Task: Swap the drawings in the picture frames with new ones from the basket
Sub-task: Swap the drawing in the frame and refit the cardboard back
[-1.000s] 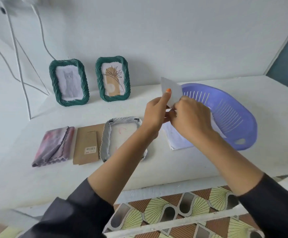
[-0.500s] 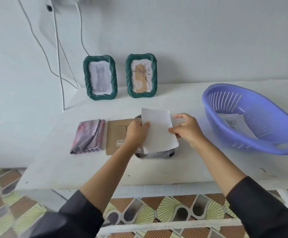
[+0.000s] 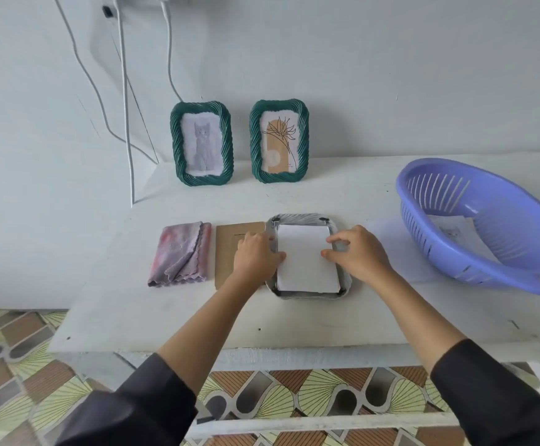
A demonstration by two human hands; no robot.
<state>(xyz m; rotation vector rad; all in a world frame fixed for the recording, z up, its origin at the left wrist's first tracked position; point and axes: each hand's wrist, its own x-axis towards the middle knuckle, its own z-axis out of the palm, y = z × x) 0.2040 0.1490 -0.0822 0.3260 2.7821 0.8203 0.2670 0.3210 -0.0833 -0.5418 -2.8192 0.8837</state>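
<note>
Big white worktop (image 3: 342,201) first, purple basket (image 3: 513,214) off to the right holding one more drawing (image 3: 455,231). At the back, green frame with the cat (image 3: 201,143) and green frame with the plant (image 3: 279,140), both upright. Then the grey frame (image 3: 300,217) lying face down in the middle, brown backing card (image 3: 228,235) just beside it on the left, folded cloth (image 3: 181,254) beyond that. Inside the grey frame's recess, the new sheet (image 3: 305,262), blank side up. Thumb tip of the left hand (image 3: 254,257) pressed on the sheet's left edge, rest of that grip curled under (can't tell if pinching anything). Thumb and forefinger of the right hand (image 3: 360,254) nipping the right edge. Best bet: square the corners to the recess, press flat, then lay the card on top. Go gently to avoid creasing.
</note>
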